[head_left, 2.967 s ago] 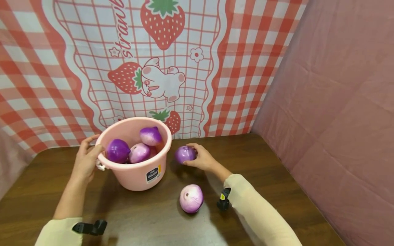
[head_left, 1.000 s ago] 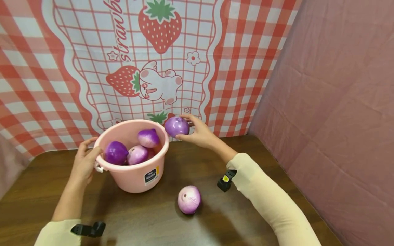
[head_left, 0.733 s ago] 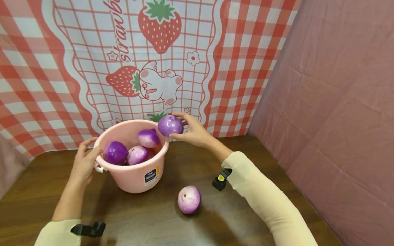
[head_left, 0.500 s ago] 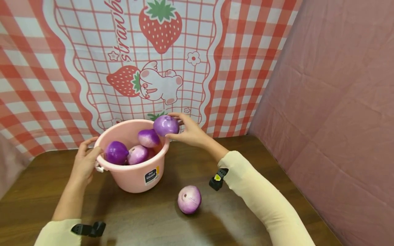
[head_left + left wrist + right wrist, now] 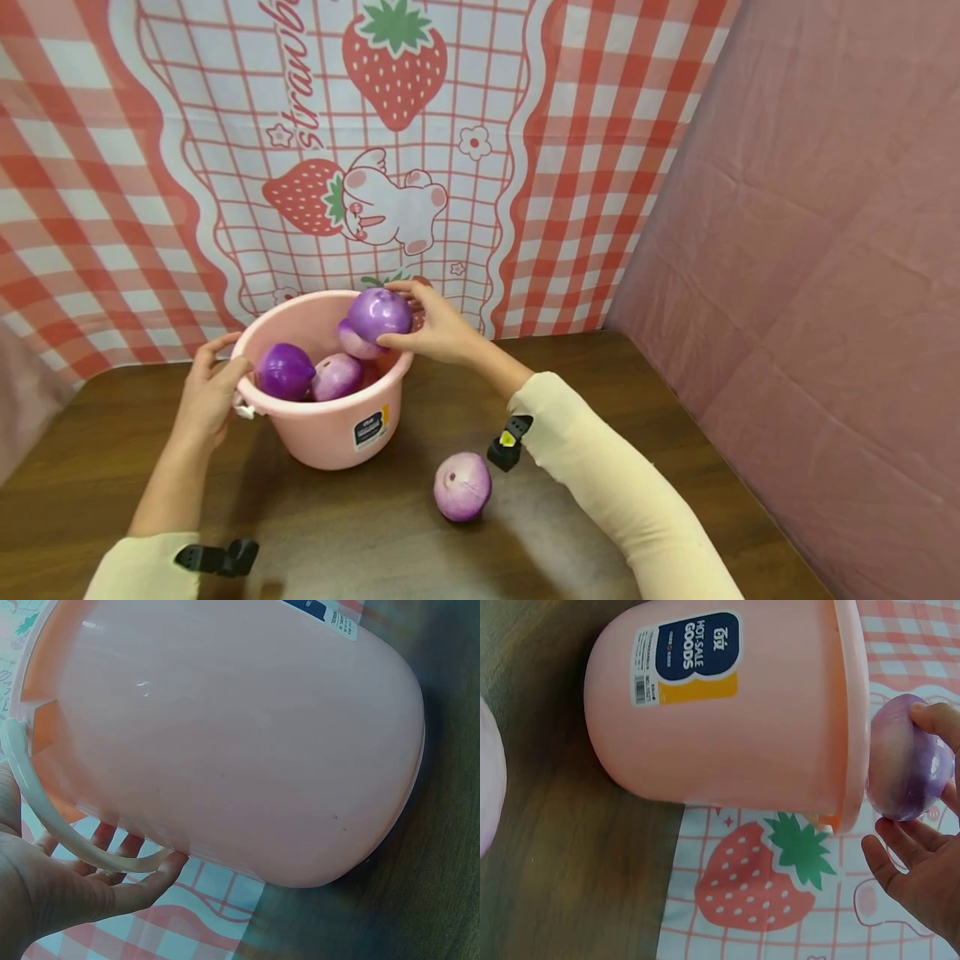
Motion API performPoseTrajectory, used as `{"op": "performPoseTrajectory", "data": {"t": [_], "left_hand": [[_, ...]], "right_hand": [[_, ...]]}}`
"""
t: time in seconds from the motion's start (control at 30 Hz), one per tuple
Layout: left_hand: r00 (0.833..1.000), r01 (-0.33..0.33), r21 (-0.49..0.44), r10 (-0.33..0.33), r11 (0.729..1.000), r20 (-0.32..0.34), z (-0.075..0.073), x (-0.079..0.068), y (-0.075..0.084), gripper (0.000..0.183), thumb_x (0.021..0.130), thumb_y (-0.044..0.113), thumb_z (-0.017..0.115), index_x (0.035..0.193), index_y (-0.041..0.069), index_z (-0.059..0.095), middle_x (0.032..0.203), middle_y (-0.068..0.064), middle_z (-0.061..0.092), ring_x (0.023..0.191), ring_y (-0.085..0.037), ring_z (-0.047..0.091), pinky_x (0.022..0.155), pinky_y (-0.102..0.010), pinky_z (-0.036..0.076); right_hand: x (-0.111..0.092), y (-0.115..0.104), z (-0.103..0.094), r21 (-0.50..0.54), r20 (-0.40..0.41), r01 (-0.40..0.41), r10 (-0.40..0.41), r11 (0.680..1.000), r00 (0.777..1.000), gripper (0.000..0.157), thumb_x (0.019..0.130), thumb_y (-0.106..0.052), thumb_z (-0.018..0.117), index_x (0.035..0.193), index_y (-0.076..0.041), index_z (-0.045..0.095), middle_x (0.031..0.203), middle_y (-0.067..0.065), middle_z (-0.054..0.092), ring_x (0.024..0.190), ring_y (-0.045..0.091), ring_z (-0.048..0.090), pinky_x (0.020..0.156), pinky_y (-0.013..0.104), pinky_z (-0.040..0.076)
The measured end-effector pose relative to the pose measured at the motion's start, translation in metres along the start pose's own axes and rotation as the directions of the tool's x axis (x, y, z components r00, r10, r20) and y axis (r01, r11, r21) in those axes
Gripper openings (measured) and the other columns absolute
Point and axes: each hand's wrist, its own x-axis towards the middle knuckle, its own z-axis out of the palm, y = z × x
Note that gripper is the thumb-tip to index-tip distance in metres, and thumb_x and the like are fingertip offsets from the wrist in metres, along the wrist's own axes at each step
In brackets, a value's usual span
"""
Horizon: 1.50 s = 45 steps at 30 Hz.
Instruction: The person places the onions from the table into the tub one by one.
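Observation:
A pink bucket [image 5: 330, 433] stands on the wooden table, its mouth tipped slightly toward me in the head view. My left hand [image 5: 207, 387] grips its left rim, thumb over the edge; the left wrist view shows the fingers near the pale handle [image 5: 52, 817]. My right hand [image 5: 435, 325] holds a shiny purple onion [image 5: 380, 315] between thumb and fingers, over the bucket's right side. Several onions lie inside, among them a dark purple one [image 5: 285, 372] and a paler one [image 5: 337, 377]; another [image 5: 358, 341] is partly hidden behind the held onion.
One pale purple onion [image 5: 462, 487] lies on the brown table [image 5: 360, 533], right of and nearer than the bucket. A strawberry-patterned cloth [image 5: 480, 208] hangs close behind the bucket. A pink cloth wall [image 5: 810, 275] bounds the right side.
My right hand has lifted the purple onion from the table beside the bucket and carried it up and left, over the bucket's mouth. My left hand has stayed on the rim.

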Motion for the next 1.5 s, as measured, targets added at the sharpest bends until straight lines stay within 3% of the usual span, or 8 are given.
{"op": "performPoseTrajectory", "data": {"t": [0.17, 0.37, 0.57, 0.83, 1.17, 1.5], "left_hand": [[1.0, -0.005, -0.002, 0.005, 1.0, 0.006, 0.001, 0.0, 0.0, 0.037, 0.088, 0.004, 0.048, 0.111, 0.032, 0.045, 0.069, 0.011, 0.058, 0.048, -0.002, 0.054, 0.041, -0.017, 0.047], [1.0, -0.002, -0.011, 0.002, 1.0, 0.009, 0.001, 0.0, 0.0, 0.037, 0.088, 0.003, 0.047, 0.111, 0.032, 0.044, 0.069, 0.011, 0.058, 0.048, -0.002, 0.054, 0.04, -0.017, 0.047], [1.0, -0.003, -0.022, 0.003, 1.0, 0.009, 0.0, 0.0, 0.0, 0.037, 0.087, 0.003, 0.047, 0.111, 0.031, 0.044, 0.067, 0.01, 0.058, 0.047, -0.002, 0.053, 0.039, -0.017, 0.047], [1.0, 0.009, -0.022, -0.008, 1.0, 0.016, 0.0, -0.001, 0.001, 0.038, 0.088, 0.003, 0.047, 0.11, 0.033, 0.044, 0.067, 0.01, 0.057, 0.047, -0.003, 0.053, 0.039, -0.017, 0.047], [1.0, -0.002, -0.019, 0.002, 1.0, 0.011, 0.001, 0.0, 0.001, 0.037, 0.087, 0.003, 0.047, 0.112, 0.031, 0.043, 0.067, 0.01, 0.056, 0.046, -0.003, 0.053, 0.039, -0.018, 0.047], [1.0, 0.001, -0.015, 0.0, 1.0, 0.016, 0.0, -0.001, 0.0, 0.037, 0.088, 0.004, 0.047, 0.111, 0.032, 0.044, 0.068, 0.01, 0.056, 0.047, -0.003, 0.053, 0.039, -0.018, 0.047]], "right_hand": [[0.002, -0.002, 0.007, -0.013, 0.014, -0.011, 0.011, 1.0, 1.0, 0.07, 0.076, -0.027, 0.076, 0.135, -0.016, 0.041, 0.131, 0.007, 0.048, 0.117, 0.022, 0.051, 0.096, 0.037, 0.05], [0.006, -0.005, 0.012, -0.014, 0.016, -0.014, 0.014, 1.0, 1.0, 0.071, 0.076, -0.028, 0.077, 0.136, -0.017, 0.041, 0.135, 0.005, 0.047, 0.119, 0.021, 0.051, 0.096, 0.033, 0.049], [0.01, -0.01, 0.019, -0.012, 0.023, 0.016, -0.016, 1.0, 1.0, 0.072, 0.075, -0.029, 0.077, 0.137, -0.017, 0.041, 0.133, 0.005, 0.048, 0.117, 0.02, 0.051, 0.095, 0.039, 0.051], [0.015, -0.013, 0.03, -0.067, 0.037, 0.03, -0.028, 0.997, 0.999, 0.071, 0.075, -0.03, 0.077, 0.136, -0.018, 0.043, 0.13, 0.006, 0.051, 0.114, 0.017, 0.052, 0.091, 0.026, 0.05], [0.017, -0.014, 0.038, -0.08, 0.048, 0.012, -0.008, 0.997, 0.999, 0.07, 0.075, -0.032, 0.077, 0.135, -0.019, 0.042, 0.129, 0.006, 0.051, 0.117, 0.017, 0.051, 0.093, 0.028, 0.05], [0.021, -0.013, 0.044, -0.047, 0.065, 0.119, -0.116, 0.992, 0.991, 0.069, 0.073, -0.025, 0.08, 0.132, -0.009, 0.048, 0.131, 0.006, 0.054, 0.117, 0.019, 0.053, 0.097, 0.023, 0.047]]}}
